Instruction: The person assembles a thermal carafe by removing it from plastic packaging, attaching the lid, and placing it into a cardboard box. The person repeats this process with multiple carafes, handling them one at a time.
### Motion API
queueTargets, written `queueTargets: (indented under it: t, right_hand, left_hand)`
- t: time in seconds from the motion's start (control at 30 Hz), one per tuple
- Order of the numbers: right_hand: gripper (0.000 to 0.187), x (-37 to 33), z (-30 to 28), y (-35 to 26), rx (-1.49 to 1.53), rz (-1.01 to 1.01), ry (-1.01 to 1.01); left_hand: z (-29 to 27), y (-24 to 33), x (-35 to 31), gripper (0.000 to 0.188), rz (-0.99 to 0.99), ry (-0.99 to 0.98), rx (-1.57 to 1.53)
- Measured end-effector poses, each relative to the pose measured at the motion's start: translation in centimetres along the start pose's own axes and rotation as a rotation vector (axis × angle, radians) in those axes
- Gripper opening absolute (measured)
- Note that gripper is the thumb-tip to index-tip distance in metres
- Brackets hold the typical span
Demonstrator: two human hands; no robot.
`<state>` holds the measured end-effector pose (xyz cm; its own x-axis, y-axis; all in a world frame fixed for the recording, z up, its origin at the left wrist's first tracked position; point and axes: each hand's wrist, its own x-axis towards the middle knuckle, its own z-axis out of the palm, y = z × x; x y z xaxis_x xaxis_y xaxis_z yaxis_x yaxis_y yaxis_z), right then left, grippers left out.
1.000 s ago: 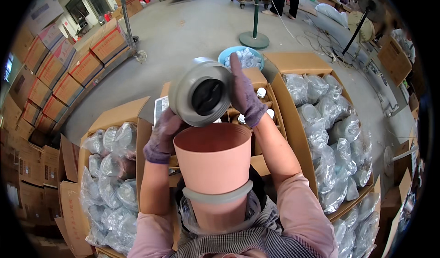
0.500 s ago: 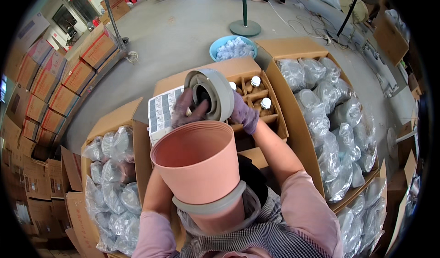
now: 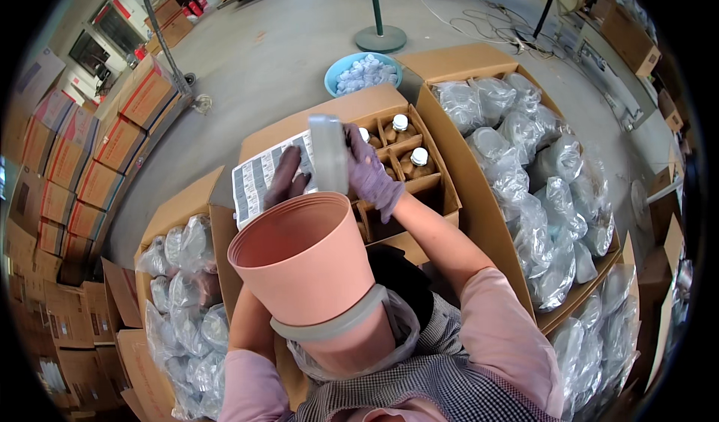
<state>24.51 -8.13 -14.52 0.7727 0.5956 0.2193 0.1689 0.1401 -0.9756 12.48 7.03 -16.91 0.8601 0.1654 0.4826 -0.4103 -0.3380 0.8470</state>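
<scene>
My right hand [image 3: 371,173], in a purple glove, grips the side of a round grey plastic part [image 3: 327,152], now turned edge-on and smeared by motion. Just left of that part is my left hand [image 3: 288,176], gloved too, its fingers apart and holding nothing. Beneath the left hand lies a white printed sheet or stack of labels [image 3: 251,187]. A pink pot [image 3: 299,261] with a grey band [image 3: 333,317] stands tilted against my lap, its lower end in a clear plastic bag [image 3: 412,332]; neither hand's fingers are on it.
Ahead is a divided carton [image 3: 449,186] with several white-capped bottles [image 3: 418,160]. Open cartons of bagged clear plastic items flank me, right [image 3: 554,175] and left [image 3: 180,302]. A blue basin [image 3: 337,66] of small pale pieces and a green stand [image 3: 380,40] are beyond. Stacked boxes [image 3: 97,175] line the left.
The grey part has turned from showing its hollow inside to edge-on. My left fingers have come out of its hollow. The whole view has shifted slightly.
</scene>
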Motion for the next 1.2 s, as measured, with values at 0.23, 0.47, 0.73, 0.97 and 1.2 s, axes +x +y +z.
queueTargets:
  t: [0.23, 0.47, 0.73, 0.97, 1.2]
  right_hand:
    - [0.053, -0.1, -1.1, 4.9, 0.246, -0.344, -0.225]
    - [0.04, 0.7, -2.1, 6.5, 0.941, 0.415, -0.197]
    - [0.029, 0.2, -2.6, 8.3, 0.187, -0.282, -0.22]
    - [0.034, 0.4, -6.3, 6.1, 0.528, 0.441, -0.454]
    - [0.054, 0.9, -15.1, 8.3, -1.33, 0.558, -0.184]
  left_hand:
    - [2.3, 1.0, 1.7, 0.049, 0.359, -0.071, 0.845]
    - [2.8, 0.7, 0.5, 0.07, 0.217, 0.004, 0.974]
    - [4.8, -3.1, -1.4, 0.054, 0.309, 0.073, 0.637]
    - [0.8, -2.5, -0.4, 0.046, 0.292, 0.004, 0.595]
    - [-4.1, -1.7, -1.2, 0.038, -0.098, 0.394, -0.092]
